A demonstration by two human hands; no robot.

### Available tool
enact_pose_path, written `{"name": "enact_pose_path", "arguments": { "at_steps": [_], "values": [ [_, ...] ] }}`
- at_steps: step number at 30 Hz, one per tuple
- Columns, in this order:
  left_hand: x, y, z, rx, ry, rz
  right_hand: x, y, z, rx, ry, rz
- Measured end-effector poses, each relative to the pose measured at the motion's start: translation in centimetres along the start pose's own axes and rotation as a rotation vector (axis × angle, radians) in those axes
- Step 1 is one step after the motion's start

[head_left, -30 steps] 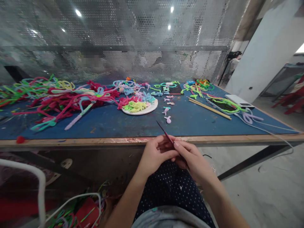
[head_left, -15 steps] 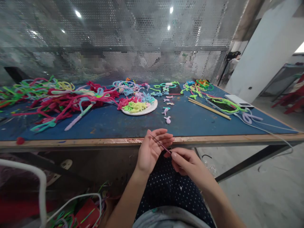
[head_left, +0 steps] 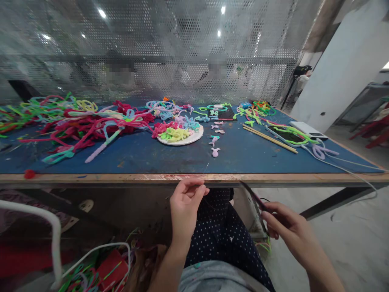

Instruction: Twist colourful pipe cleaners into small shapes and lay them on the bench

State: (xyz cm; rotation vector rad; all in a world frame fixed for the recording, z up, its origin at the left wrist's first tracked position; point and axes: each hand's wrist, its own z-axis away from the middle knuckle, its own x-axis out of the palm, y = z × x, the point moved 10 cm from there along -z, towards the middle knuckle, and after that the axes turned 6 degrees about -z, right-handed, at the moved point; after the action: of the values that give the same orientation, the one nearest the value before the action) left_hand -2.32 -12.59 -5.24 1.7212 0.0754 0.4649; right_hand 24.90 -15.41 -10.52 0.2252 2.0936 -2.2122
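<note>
Just past the table's front edge, my left hand [head_left: 186,205] is closed, thumb pressed to the fingertips; whatever the pinch may hold is too small to make out. Farther right, over the floor, my right hand [head_left: 284,223] grips a slim, dark, pointed tool [head_left: 254,196], its tip up and to the left. Small lilac fuzzy twisted pieces [head_left: 215,152] lie in a column on the blue tabletop, beyond my hands. A white plate [head_left: 190,140] behind them to the left carries pink, yellow, blue and lilac fuzzy pieces.
A large tangle of coloured fuzzy stems [head_left: 91,125] covers the table's left side. Two wooden sticks [head_left: 270,138], a phone [head_left: 285,136] and a white power bank [head_left: 308,130] with a cable lie right. A perforated metal screen [head_left: 170,48] stands behind. Stem scraps [head_left: 80,278] sit below left.
My right hand has moved right with the dark tool, away from my left hand. The left hand has gone from an open, upturned palm to a pinch.
</note>
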Motion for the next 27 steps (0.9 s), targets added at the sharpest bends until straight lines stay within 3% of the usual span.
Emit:
{"name": "enact_pose_path", "arguments": {
  "at_steps": [5,7,10,13,18,27],
  "values": [
    [-1.3,-3.4,0.9,-0.073,0.036,-0.001,-0.3,-3.3,0.2,-0.191,0.157,0.172],
    [-1.1,-4.6,0.9,-0.136,-0.002,0.0,0.7,-4.6,0.1,-0.27,0.139,0.242],
    [-0.4,-5.5,0.9,-0.214,-0.066,-0.008,3.3,-6.5,-0.3,-0.412,-0.002,0.383],
    [0.0,-5.6,0.7,-0.241,-0.102,-0.03,5.9,-7.9,-0.5,-0.574,-0.149,0.569],
    [0.2,-4.8,-0.1,-0.212,-0.082,-0.087,8.0,-9.2,-0.8,-0.773,-0.185,0.839],
    [0.5,-3.1,-0.9,-0.204,-0.012,-0.119,9.1,-9.3,-0.7,-0.847,-0.149,1.006]
  ]
}}
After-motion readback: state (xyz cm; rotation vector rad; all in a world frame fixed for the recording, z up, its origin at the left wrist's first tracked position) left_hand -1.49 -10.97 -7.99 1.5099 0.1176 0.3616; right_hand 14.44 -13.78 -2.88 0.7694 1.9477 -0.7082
